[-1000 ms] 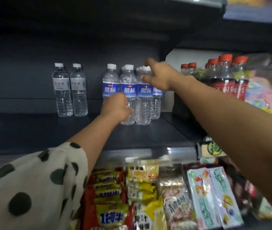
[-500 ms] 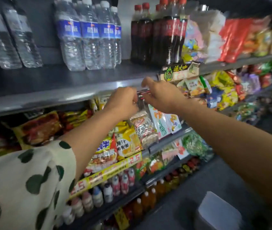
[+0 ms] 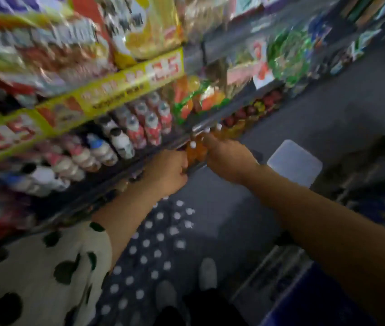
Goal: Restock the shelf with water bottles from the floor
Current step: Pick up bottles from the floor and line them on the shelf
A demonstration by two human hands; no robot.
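Observation:
The view is blurred and points down at the floor. A pack of water bottles stands on the floor beside the shelving, seen as rows of white caps. My left hand hangs above it with loosely curled fingers and holds nothing. Just to its right, my right hand reaches forward and is empty too. Both hands are level with the edge of a low shelf, in front of orange drink bottles. The upper shelf with the water bottles is out of view.
Small milk-drink bottles and snack bags fill the shelves on the left. A white box sits on the grey floor ahead. A blue crate stands at the lower right. My shoes are beside the pack.
Both hands have come down from the water bottles on the upper shelf, past the snack shelf, to the low shelf. The view has swung down to the floor.

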